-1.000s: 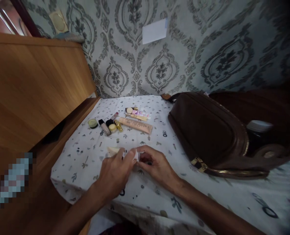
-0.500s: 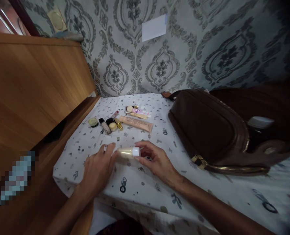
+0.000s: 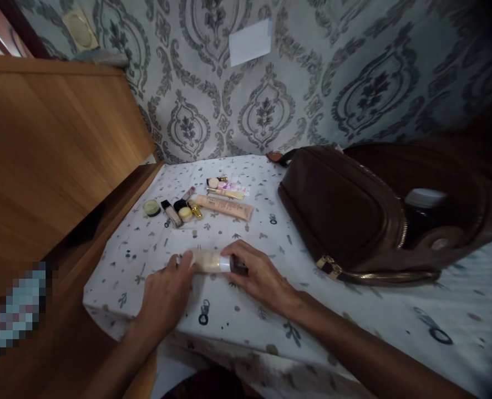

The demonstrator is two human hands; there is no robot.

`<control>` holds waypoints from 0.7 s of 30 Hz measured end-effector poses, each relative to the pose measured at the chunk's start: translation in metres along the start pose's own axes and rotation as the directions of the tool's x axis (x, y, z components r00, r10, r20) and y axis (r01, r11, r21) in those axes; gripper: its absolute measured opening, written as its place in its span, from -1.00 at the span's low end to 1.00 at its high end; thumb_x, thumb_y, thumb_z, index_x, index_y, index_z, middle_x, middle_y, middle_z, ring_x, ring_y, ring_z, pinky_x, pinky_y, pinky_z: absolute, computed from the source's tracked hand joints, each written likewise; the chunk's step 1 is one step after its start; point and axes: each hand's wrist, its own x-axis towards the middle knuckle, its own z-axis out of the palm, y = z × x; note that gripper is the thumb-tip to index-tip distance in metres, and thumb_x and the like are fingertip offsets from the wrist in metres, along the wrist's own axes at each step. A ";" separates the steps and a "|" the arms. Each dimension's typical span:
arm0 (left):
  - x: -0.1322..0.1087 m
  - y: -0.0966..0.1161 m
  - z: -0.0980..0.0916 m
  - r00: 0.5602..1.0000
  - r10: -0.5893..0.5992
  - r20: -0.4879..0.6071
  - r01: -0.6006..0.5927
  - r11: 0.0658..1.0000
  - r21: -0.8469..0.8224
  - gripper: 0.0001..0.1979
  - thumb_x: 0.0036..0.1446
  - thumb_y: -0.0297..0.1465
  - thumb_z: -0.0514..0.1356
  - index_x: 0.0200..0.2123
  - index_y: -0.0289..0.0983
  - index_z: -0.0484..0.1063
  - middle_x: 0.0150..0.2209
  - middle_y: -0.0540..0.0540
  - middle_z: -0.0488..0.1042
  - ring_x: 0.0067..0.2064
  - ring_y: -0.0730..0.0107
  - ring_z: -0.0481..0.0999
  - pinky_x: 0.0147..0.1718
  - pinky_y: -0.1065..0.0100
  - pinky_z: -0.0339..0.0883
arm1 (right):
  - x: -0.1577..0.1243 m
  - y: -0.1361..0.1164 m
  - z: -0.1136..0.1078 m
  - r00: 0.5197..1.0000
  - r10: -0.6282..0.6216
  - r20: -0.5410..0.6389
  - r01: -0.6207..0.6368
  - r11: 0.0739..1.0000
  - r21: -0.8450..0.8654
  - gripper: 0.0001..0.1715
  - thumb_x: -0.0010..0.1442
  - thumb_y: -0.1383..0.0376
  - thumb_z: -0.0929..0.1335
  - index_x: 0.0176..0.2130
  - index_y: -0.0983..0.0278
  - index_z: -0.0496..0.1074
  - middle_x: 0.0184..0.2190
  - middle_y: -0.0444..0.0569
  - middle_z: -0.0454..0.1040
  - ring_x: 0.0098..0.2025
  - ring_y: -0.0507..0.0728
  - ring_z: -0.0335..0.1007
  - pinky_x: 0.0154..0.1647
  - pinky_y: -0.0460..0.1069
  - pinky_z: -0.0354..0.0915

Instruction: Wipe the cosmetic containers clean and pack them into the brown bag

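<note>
A pale tube with a white cap (image 3: 208,262) lies sideways above the front part of the patterned cloth. My left hand (image 3: 168,288) has its fingers closed round the tube's left end. At the white cap, the fingers and thumb of my right hand (image 3: 262,277) are closed on the right end, with a dark shape between them. Behind both hands lie a peach tube (image 3: 224,207), a slim tube (image 3: 226,193), a yellowish jar (image 3: 184,214), a gold item (image 3: 194,209), a bottle with a black cap (image 3: 171,214) and a green jar (image 3: 151,208).
A large brown bag (image 3: 341,205) stands open at the right, with a bottle (image 3: 424,198) inside. The cloth-covered table (image 3: 116,249) meets a wooden cabinet (image 3: 54,144) at the left. Patterned wallpaper with a white card (image 3: 250,42) rises behind.
The view has shifted slightly, moving the bag and small items left in the picture. A dark shape now shows between my right fingers, beside the white cap.
</note>
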 end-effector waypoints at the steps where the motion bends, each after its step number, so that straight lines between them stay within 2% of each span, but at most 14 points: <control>1: 0.000 -0.005 0.002 1.000 -0.019 0.015 0.019 1.000 0.004 -0.72 0.42 -0.31 -0.13 0.03 -0.19 0.29 -0.19 -0.13 0.52 -0.35 0.17 0.61 -0.44 0.28 0.38 | 0.000 0.001 0.000 1.000 0.010 0.001 -0.010 0.999 -0.036 -0.63 0.12 0.48 0.38 -0.07 0.21 0.38 -0.19 -0.05 0.44 -0.23 0.10 0.39 -0.20 0.00 0.35; 4: -0.001 -0.012 0.004 0.998 -0.051 0.021 0.051 0.999 -0.015 -0.71 0.42 -0.29 -0.13 0.02 -0.19 0.30 -0.18 -0.14 0.53 -0.36 0.21 0.60 -0.43 0.29 0.38 | 0.002 0.003 0.001 0.999 0.044 -0.016 -0.046 0.983 -0.180 -0.56 0.06 0.37 0.48 -0.05 0.23 0.39 -0.13 0.03 0.46 -0.08 0.23 0.37 -0.04 0.16 0.31; 6: -0.001 -0.007 0.004 0.999 -0.038 -0.011 0.038 0.998 -0.047 -0.71 0.42 -0.30 -0.12 0.06 -0.18 0.28 -0.13 -0.16 0.53 -0.36 0.22 0.60 -0.43 0.29 0.39 | 0.004 0.003 0.001 0.997 0.082 -0.011 -0.082 0.963 -0.255 -0.62 0.02 0.33 0.52 -0.15 0.25 0.44 -0.15 0.05 0.46 -0.07 0.28 0.35 -0.01 0.21 0.29; 9: -0.001 0.011 0.002 0.991 0.081 -0.105 -0.094 0.988 -0.121 -0.69 0.41 -0.31 -0.11 0.12 -0.17 0.26 -0.05 -0.18 0.50 -0.26 0.20 0.62 -0.41 0.29 0.43 | 0.005 0.002 0.000 0.994 0.107 -0.001 -0.104 0.957 -0.270 -0.72 0.02 0.34 0.53 -0.27 0.26 0.42 -0.18 0.04 0.44 -0.09 0.26 0.33 -0.03 0.19 0.30; 12: 0.001 0.031 0.000 0.953 0.244 -0.183 -0.270 0.953 -0.136 -0.68 0.41 -0.30 -0.09 0.15 -0.16 0.26 -0.06 -0.19 0.50 -0.19 0.18 0.61 -0.39 0.30 0.46 | 0.004 -0.001 0.000 0.996 0.087 0.012 -0.082 0.970 -0.228 -0.71 0.03 0.41 0.50 -0.26 0.26 0.38 -0.18 0.02 0.41 -0.08 0.23 0.32 -0.05 0.14 0.32; 14: 0.004 0.038 -0.001 0.939 0.282 -0.195 -0.308 0.944 -0.120 -0.67 0.40 -0.30 -0.07 0.15 -0.16 0.27 -0.06 -0.20 0.50 -0.20 0.18 0.62 -0.40 0.31 0.46 | 0.003 -0.002 0.000 0.997 0.070 0.018 -0.065 0.976 -0.207 -0.69 0.04 0.48 0.47 -0.24 0.26 0.35 -0.17 0.02 0.40 -0.09 0.21 0.32 -0.06 0.11 0.34; 17: 0.007 0.031 0.001 0.960 0.208 -0.190 -0.231 0.967 -0.109 -0.66 0.40 -0.28 -0.08 0.13 -0.17 0.30 -0.05 -0.21 0.51 -0.25 0.18 0.62 -0.41 0.29 0.45 | 0.001 -0.004 0.000 0.997 0.070 0.032 -0.063 0.980 -0.189 -0.73 0.10 0.44 0.45 -0.21 0.26 0.34 -0.18 0.00 0.37 -0.16 0.16 0.34 -0.13 0.06 0.34; 21: 0.009 -0.001 0.010 0.984 0.067 -0.167 -0.085 0.991 -0.100 -0.65 0.41 -0.26 -0.11 0.11 -0.20 0.31 -0.06 -0.22 0.52 -0.33 0.16 0.61 -0.42 0.26 0.43 | 0.000 -0.008 -0.004 0.991 0.111 0.077 -0.098 0.983 -0.153 -0.83 0.19 0.33 0.43 -0.23 0.26 0.34 -0.27 -0.07 0.35 -0.31 0.09 0.31 -0.31 -0.01 0.29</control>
